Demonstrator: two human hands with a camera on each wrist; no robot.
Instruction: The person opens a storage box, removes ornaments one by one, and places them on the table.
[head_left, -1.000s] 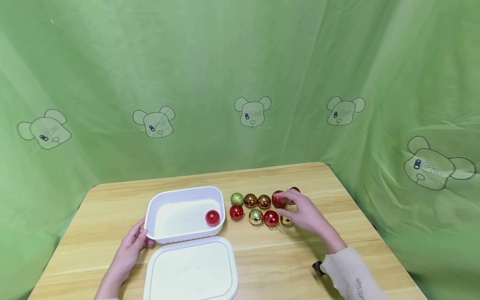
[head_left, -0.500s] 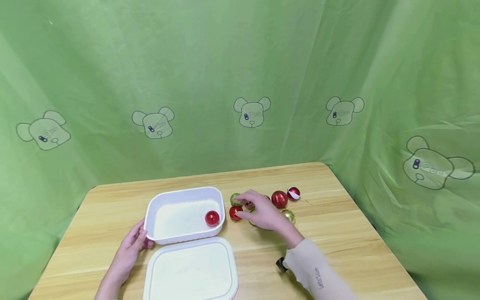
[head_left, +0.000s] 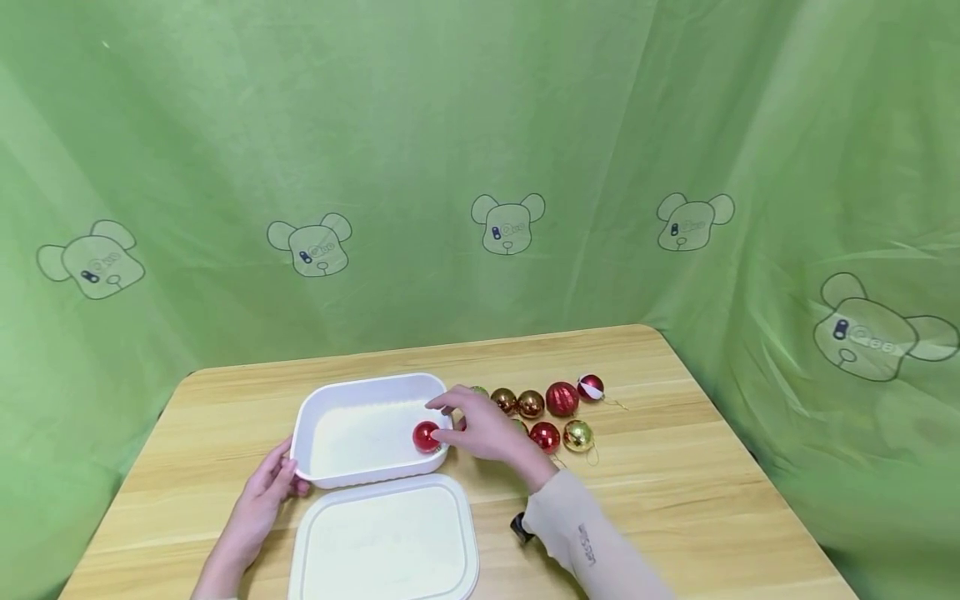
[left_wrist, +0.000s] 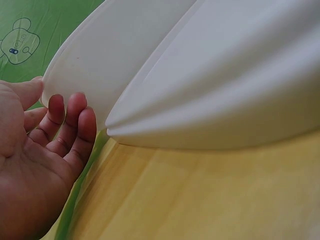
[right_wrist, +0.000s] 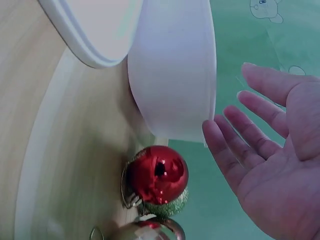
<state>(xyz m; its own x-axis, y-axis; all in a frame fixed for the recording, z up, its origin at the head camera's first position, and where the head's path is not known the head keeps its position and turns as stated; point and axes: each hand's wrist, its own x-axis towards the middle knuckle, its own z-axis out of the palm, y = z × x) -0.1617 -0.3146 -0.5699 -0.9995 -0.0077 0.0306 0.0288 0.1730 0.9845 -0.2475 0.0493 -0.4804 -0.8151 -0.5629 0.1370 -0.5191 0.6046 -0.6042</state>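
Observation:
At the left front corner of a white plastic container (head_left: pixel 360 479), my left hand (head_left: pixel 258 500) grips the rim, thumb on top and fingers curled under it. In the left wrist view, those fingers (left_wrist: pixel 86 125) lie against the outer wall. A shiny red Christmas ball (head_left: pixel 425 437) lies inside, near the container's right end. My right hand (head_left: pixel 483 425) hovers at the right rim with fingers spread, holding nothing. Its thumb overlaps the red ball in the head view. Under it, another red ball (right_wrist: pixel 157 175) and a green glitter ball (right_wrist: pixel 172 202) sit on the table.
Right of the container, several more Christmas balls lie in two rows, among them brown balls (head_left: pixel 531 404), a ridged red ball (head_left: pixel 562 399), a red-and-white ball (head_left: pixel 590 387) and a gold ball (head_left: pixel 577 436). The white lid (head_left: pixel 386 542) lies in front of the container. Green curtains (head_left: pixel 420 150) surround the table.
My right hand has swept left across the balls, from the row's right end to the container's right rim. The left hand and container have stayed in place.

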